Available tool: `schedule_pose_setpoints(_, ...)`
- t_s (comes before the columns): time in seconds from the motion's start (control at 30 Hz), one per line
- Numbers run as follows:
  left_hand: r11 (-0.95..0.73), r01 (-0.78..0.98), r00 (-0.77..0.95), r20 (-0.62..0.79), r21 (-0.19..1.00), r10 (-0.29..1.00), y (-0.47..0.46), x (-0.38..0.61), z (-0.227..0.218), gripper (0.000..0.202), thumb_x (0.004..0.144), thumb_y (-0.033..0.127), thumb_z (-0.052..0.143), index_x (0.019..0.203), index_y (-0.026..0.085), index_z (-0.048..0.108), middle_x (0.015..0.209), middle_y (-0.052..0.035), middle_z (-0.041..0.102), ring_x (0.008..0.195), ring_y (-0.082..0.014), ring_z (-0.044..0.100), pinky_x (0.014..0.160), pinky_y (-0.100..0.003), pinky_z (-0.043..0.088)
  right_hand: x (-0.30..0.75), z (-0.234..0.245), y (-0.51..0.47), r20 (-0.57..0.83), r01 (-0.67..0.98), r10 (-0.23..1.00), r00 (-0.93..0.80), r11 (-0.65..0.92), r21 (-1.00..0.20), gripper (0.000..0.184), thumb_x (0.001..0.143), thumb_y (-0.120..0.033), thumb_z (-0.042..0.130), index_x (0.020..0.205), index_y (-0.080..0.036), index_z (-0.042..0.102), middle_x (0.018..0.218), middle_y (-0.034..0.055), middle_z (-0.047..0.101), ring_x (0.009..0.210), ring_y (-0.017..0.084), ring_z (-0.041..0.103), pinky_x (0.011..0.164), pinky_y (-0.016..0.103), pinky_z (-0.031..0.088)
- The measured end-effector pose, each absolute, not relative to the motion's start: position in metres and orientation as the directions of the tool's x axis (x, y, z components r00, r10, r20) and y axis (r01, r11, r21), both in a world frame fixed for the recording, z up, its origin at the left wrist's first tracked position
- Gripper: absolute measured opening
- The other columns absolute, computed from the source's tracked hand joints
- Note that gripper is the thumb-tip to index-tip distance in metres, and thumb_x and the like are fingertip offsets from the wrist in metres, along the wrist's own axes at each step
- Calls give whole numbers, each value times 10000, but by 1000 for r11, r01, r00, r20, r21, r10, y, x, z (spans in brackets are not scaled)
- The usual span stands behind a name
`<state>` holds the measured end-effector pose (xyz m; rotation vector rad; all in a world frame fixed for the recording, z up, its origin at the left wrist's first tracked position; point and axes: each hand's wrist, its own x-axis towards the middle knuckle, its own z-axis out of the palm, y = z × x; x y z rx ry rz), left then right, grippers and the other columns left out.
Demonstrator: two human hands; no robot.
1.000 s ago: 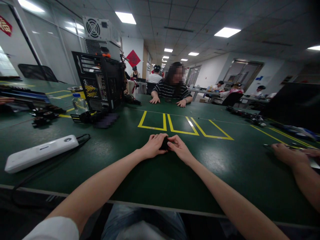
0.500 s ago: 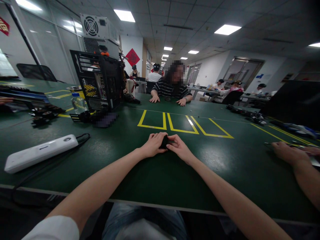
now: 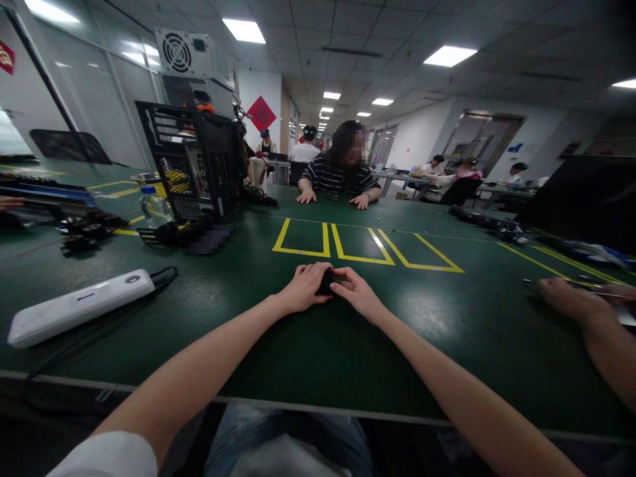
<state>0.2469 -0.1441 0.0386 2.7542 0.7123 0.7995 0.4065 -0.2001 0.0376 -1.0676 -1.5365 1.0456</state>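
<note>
In the head view, a small black object (image 3: 325, 283) sits between the person's two bare hands, over the middle of the green desk (image 3: 278, 358), in from its near edge and just short of the yellow tape outlines (image 3: 303, 253). The left grip (image 3: 303, 289) is wrapped over the object from its left side, fingers on top and thumb low, grasping it and hiding much of it. The right grip (image 3: 360, 295) has its thumb and fingers bent against the object's right side; whether they pinch it or only touch it, I cannot tell. Toward the desk's near left corner lies a long white device (image 3: 82, 308), a black cable (image 3: 163, 278) beside it. Farther back on the left stand a black computer case (image 3: 223, 165), topped by a grey metal box (image 3: 179, 53) with a round fan grille, and a clear bottle (image 3: 156, 209) with a blue cap. At the far edge, a person in a striped top (image 3: 338, 175) rests both palms on the desk; toward the right edge, another person's hand (image 3: 571, 296) is near a thin metal item, too blurred to name
</note>
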Motion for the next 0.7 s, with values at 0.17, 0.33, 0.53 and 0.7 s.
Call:
schedule_pose_setpoints(0.17, -875, 382, 738, 472, 299, 483, -143, 247, 37, 547, 683, 339, 568, 1131, 210, 281, 1102, -75, 443, 1014, -231, 428, 878, -402, 273, 406, 35, -201, 276, 119, 948, -157, 296, -948, 211, 710, -262, 543, 896, -225, 449, 944, -6, 494, 841, 127, 550, 768, 294, 442)
schedule_pose_setpoints(0.33, -875, 376, 737, 474, 305, 482, -142, 248, 36, 562, 679, 337, 575, 1138, 213, 275, 1105, -72, 441, 1019, -229, 426, 877, -402, 273, 407, 34, -197, 283, 186, 953, -106, 299, -936, 168, 728, -300, 512, 859, -212, 455, 880, -6, 501, 681, 95, 541, 660, 269, 457)
schedule_pose_setpoints(0.53, -876, 362, 742, 470, 318, 478, -144, 247, 39, 570, 685, 331, 571, 1149, 212, 263, 1110, -73, 441, 1030, -231, 419, 888, -406, 265, 409, 37, -197, 223, 234, 968, -116, 244, -941, 264, 735, -294, 501, 983, -216, 453, 1022, 31, 485, 873, 151, 543, 793, 338, 433)
schedule_pose_setpoints(0.7, -875, 363, 747, 461, 320, 479, -146, 246, 41, 519, 703, 336, 548, 1131, 211, 281, 1075, -68, 458, 997, -223, 439, 878, -406, 269, 410, 38, -201, 244, 129, 952, -186, 270, -954, 273, 684, -252, 569, 929, -234, 450, 1006, 1, 498, 902, 141, 541, 842, 339, 417)
